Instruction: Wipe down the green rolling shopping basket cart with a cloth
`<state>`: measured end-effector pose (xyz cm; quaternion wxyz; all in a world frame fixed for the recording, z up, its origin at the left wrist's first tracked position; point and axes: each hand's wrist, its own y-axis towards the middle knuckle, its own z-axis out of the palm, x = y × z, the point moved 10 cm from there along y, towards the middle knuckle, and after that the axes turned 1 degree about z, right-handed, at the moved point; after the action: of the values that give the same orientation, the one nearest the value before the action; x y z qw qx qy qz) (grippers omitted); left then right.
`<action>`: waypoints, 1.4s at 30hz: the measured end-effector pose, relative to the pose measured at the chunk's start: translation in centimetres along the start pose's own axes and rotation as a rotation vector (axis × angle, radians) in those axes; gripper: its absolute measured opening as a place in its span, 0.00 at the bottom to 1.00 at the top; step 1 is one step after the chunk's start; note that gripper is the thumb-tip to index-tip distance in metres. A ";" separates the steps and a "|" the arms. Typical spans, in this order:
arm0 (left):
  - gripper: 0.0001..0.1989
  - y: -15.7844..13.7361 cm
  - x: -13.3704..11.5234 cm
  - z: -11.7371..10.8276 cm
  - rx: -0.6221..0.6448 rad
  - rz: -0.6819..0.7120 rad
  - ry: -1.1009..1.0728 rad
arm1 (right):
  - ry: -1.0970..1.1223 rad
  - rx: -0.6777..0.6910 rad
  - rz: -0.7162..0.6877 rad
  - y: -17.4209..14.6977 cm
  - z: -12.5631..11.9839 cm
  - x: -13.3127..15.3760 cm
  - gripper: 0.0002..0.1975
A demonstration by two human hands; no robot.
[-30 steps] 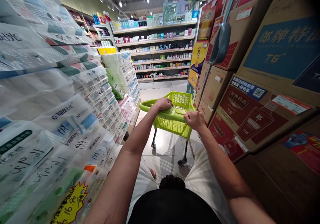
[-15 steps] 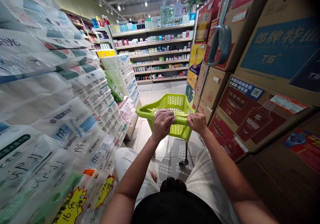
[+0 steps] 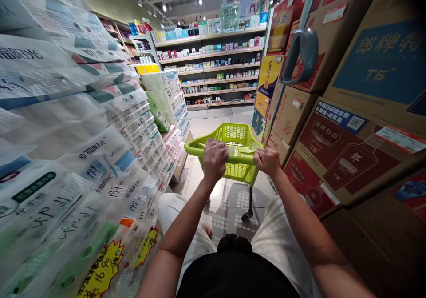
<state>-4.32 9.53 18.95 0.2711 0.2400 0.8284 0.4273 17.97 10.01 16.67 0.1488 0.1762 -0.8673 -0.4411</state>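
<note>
Cart (image 3: 238, 171) standing upright on tiled floor (image 3: 208, 117), lime-green handle (image 3: 242, 160) facing camera.
Right hand (image 3: 267, 160) is gripping handle near its right end, fingers curled; left hand (image 3: 214, 160) is lying over handle's left part, blurred, can't tell if gripping; plastic-wrapped packs (image 3: 100, 151) are rising in stacks at left; printed cartons (image 3: 362, 156) are stacking up at right, gray loop (image 3: 313, 57) hanging in front; stocked shelves (image 3: 208, 67) are spanning far end.

Stocked shelves (image 3: 213, 54) and price tags (image 3: 401, 139) mark a shop.
</note>
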 end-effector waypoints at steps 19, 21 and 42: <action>0.13 -9.4 4.7 -1.5 -0.649 -0.633 -0.754 | -0.013 0.042 -0.024 0.2 0.4 1.1 0.20; 0.17 -7.9 5.2 -2.5 -0.647 -0.590 -0.747 | -0.010 0.034 -0.011 0.1 0.3 1.0 0.20; 0.26 -9.3 13.3 -0.1 -0.756 -0.893 -0.660 | -0.003 0.067 0.023 0.2 0.0 2.0 0.20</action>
<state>-15.77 13.00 7.97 0.7264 -0.1189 0.5152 0.4390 16.13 9.27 17.03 0.1466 0.1703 -0.8838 -0.4104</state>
